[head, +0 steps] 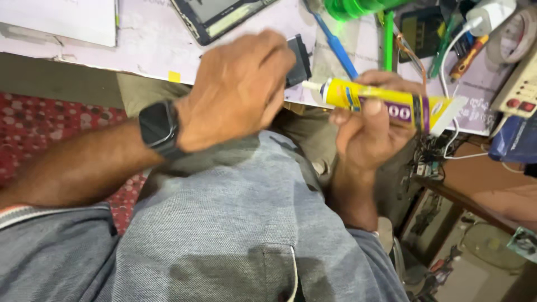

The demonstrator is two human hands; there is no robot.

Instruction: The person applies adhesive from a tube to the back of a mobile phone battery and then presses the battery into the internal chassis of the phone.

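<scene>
Across the top of the view runs the table (145, 56), pale paper-covered, flat, cluttered. Below it: grey denim shirt (235, 223), coarse weave. On the table: dark-framed phone panel (218, 17), glossy; blue-handled screwdriver (335, 47); green plastic rod (388, 39); white charger (489, 14) with cable. Left hand (238, 89), black smartwatch (159, 128) at wrist, fingers curled over a small black block (299, 59) at the table edge; the hand hides most of it, grip cannot be confirmed. Right hand (369, 131) clenched around a yellow glue tube (380, 103), soft and crimped at the tail, white nozzle pointing toward the left hand, tube lying across the fingers, just beside the table edge.
</scene>
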